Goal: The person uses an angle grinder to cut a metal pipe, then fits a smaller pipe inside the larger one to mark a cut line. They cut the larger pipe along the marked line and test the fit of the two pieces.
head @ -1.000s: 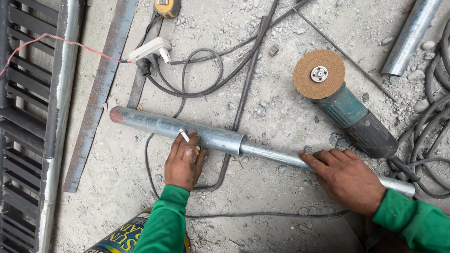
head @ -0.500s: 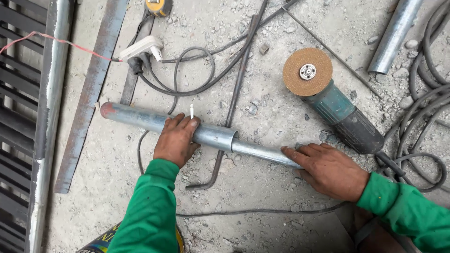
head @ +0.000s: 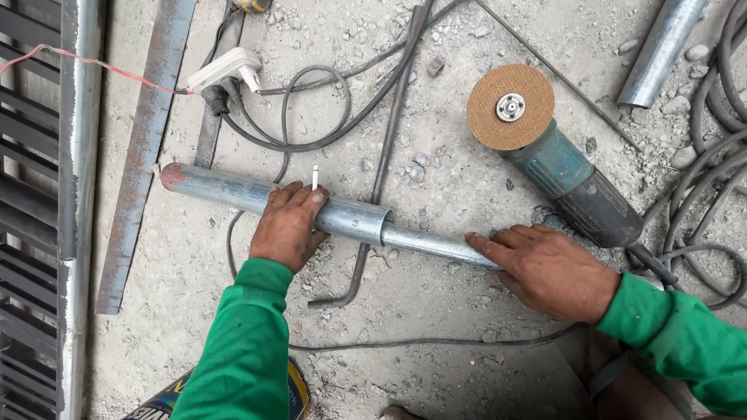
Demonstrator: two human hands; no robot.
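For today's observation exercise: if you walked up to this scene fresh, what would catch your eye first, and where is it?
First the two green-sleeved arms at the bottom: the left hand rests on the wide steel pipe holding a small white marker, and the right hand presses the thinner pipe sliding out of it. Next, the angle grinder with its tan disc lies upper right on the dusty concrete.

Both arms come in from the bottom edge in bright green long sleeves, a knitted, slightly ribbed fabric with snug cuffs ending right at the wrists. The left hand [head: 289, 227] is bare, no glove, dusted with grey grime across the knuckles and fingers. The right hand [head: 554, 268] is bare too, equally dusty, nails short and dirty. The right sleeve bunches in soft folds near the cuff; the left runs smoother along the forearm.
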